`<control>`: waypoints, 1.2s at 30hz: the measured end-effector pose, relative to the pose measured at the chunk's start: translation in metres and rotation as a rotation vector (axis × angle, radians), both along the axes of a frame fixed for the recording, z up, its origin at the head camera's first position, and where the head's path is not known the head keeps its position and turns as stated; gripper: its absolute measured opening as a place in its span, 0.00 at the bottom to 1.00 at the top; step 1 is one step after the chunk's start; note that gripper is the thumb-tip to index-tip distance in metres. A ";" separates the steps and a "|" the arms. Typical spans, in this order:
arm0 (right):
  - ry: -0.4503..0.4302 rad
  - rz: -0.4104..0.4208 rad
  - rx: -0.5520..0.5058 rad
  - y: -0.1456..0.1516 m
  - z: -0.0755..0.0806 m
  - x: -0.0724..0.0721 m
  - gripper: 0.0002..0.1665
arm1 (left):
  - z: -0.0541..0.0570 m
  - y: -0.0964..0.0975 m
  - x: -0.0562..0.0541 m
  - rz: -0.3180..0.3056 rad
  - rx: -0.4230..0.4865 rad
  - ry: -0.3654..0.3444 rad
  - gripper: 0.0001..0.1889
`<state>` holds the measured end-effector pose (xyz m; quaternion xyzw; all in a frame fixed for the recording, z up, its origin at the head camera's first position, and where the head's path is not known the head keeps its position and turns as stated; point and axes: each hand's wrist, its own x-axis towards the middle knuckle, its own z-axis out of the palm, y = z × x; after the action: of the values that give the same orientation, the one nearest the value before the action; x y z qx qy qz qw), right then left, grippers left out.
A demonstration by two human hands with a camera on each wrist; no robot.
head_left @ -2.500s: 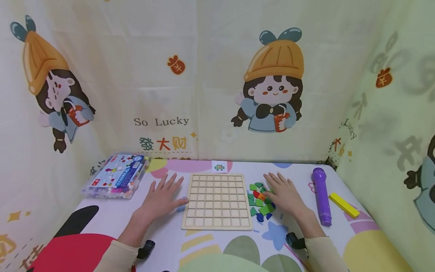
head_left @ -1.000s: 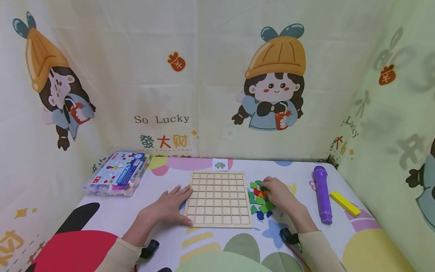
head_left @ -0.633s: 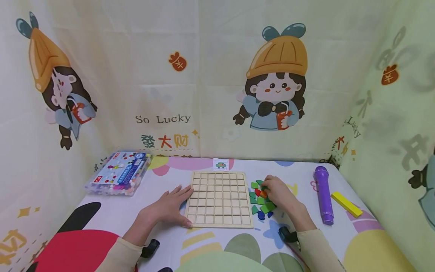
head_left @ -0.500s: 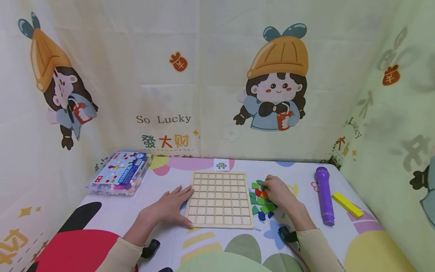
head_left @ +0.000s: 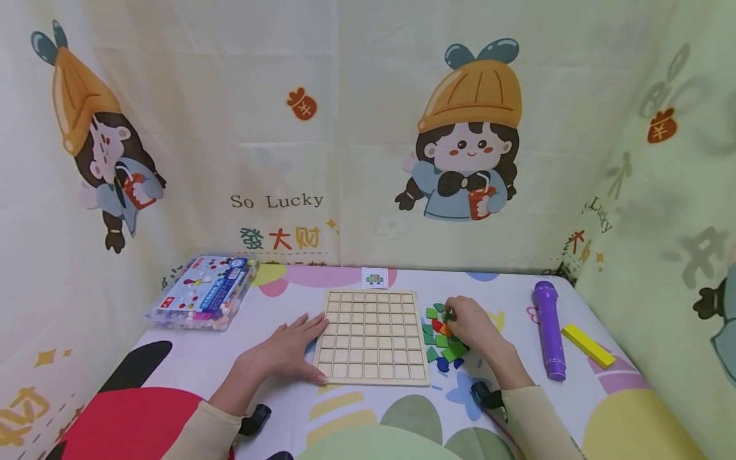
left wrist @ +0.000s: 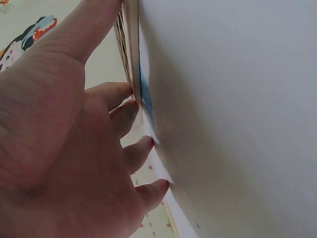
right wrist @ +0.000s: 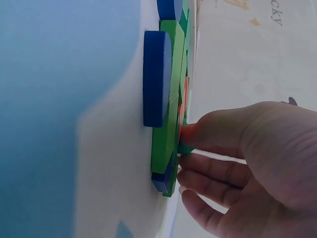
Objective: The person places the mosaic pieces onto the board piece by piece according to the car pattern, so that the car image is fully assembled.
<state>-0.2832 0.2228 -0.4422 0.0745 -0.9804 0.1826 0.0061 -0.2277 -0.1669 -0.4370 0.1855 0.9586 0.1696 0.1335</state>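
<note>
Lower centre: board (head_left: 371, 337) | left hand (head_left: 287, 351) spread, touching its left edge | right of centre: right hand (head_left: 476, 324) pinches green piece (right wrist: 186, 148)

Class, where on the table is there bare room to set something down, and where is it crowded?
Bare: near side of the board, between the sleeves; back edge, from box to picture card, and from card to microphone. Crowded: right of the board, where small blocks bunch beside the right grip.

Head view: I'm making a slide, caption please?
Left hand at the edge of a wooden board, right hand at colorful pieces beside it.
</note>
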 end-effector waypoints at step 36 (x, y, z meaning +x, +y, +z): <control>0.070 0.293 -0.325 -0.090 0.012 -0.003 0.12 | -0.002 -0.001 0.000 0.009 0.002 -0.016 0.61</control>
<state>-0.2861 0.1327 -0.4304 0.2205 -0.9159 0.3344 0.0254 -0.2282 -0.1684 -0.4386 0.1800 0.9581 0.1729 0.1402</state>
